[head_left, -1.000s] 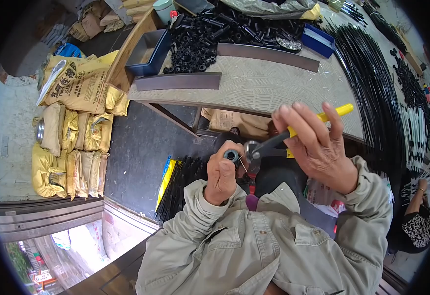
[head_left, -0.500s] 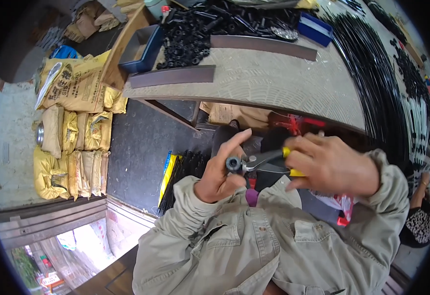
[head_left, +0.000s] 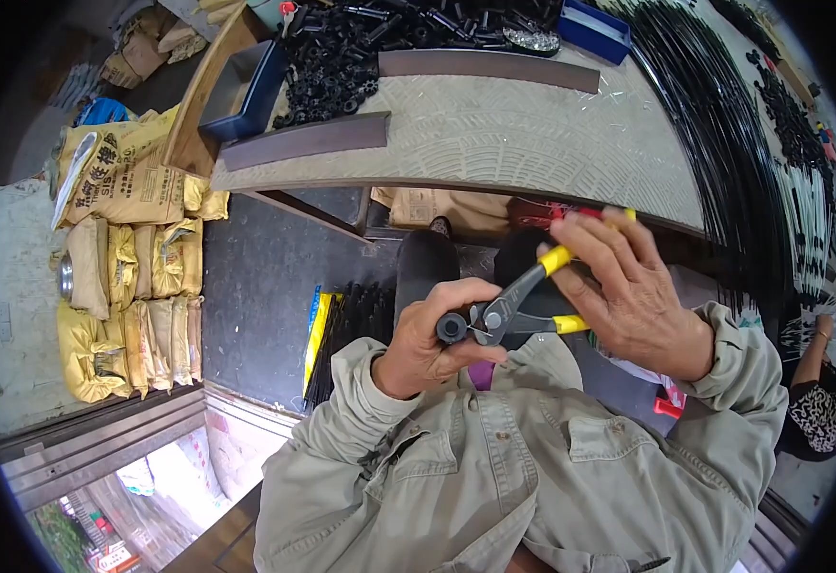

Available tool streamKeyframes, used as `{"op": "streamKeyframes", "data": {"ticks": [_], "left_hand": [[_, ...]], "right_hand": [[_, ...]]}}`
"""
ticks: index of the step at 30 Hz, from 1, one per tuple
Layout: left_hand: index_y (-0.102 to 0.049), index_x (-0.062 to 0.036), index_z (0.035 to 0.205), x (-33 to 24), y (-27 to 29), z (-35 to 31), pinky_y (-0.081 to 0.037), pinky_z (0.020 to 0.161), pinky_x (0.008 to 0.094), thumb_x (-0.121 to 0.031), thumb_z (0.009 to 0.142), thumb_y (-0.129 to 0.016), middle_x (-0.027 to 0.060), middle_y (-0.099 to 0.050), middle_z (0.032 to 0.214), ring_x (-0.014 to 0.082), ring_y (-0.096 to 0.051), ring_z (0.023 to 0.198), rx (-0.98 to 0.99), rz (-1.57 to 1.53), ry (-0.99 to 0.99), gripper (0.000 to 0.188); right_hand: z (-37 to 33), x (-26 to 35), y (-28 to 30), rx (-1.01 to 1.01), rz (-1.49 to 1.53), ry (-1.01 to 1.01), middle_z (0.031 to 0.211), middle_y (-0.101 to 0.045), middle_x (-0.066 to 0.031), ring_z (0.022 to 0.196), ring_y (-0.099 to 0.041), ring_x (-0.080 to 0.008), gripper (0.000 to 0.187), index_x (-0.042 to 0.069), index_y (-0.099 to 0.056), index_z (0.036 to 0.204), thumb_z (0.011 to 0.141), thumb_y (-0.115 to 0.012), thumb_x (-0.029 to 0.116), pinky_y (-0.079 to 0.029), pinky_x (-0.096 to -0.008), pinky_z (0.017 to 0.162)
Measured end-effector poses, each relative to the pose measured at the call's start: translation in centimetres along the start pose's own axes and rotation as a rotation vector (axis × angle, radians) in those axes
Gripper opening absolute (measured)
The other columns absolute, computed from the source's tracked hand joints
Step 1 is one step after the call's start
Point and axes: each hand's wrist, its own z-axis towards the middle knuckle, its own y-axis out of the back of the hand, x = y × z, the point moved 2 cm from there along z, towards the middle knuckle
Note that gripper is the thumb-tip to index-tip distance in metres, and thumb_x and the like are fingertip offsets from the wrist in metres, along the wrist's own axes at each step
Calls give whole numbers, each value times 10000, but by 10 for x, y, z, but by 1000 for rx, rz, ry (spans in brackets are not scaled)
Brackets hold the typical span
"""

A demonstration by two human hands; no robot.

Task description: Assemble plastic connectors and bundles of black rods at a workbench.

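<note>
My left hand grips a short black round part close to my chest. My right hand holds pliers with yellow handles; their dark jaws meet the black part at its right side. The handles are spread apart between my fingers. Both forearms wear a pale khaki jacket. Below the hands lie my dark trousers.
A grey workbench spans ahead, with a heap of black parts, a dark blue tray and a blue box. Long black rods lie right. Yellow sacks are stacked left. Another person sits at right.
Both hands dropped from the bench edge toward my chest. The pliers swung from pointing up-right to lying nearly level, with their handles now spread wider in my right hand.
</note>
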Motion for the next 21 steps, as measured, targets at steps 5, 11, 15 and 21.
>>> {"op": "streamKeyframes", "data": {"ticks": [5,11,15,21], "left_hand": [[-515,-2,1106,2,1,1,-440,744,256,-247,603,-776,119,-571,1055,179,-578,852,23,-22,-45,617],[-528,20,1113,5,5,4,-440,753,271,-293,585,-767,132,-582,1033,201,-583,867,267,-198,16,659],[-488,-47,1155,9,8,1,-450,704,247,-175,641,-757,78,-569,1032,177,-585,832,215,-109,35,595],[-499,-49,1158,2,3,9,-460,721,269,-205,623,-758,101,-574,1059,219,-599,851,288,-214,29,615]], "right_hand": [[-6,-6,-5,126,227,-37,1106,-481,-151,1012,-511,-296,310,14,-524,952,649,-588,41,-418,-456,801],[-11,-12,0,405,769,-146,1039,-516,-155,916,-556,-316,470,26,-469,1025,629,-706,117,-458,-387,728],[-6,-7,4,238,616,-75,983,-546,-157,837,-578,-335,630,36,-442,1121,604,-774,173,-469,-344,687],[-27,-19,-12,1097,1759,-445,1013,-568,-132,748,-616,-227,400,0,-421,1149,808,-605,97,-499,-327,628]]}}
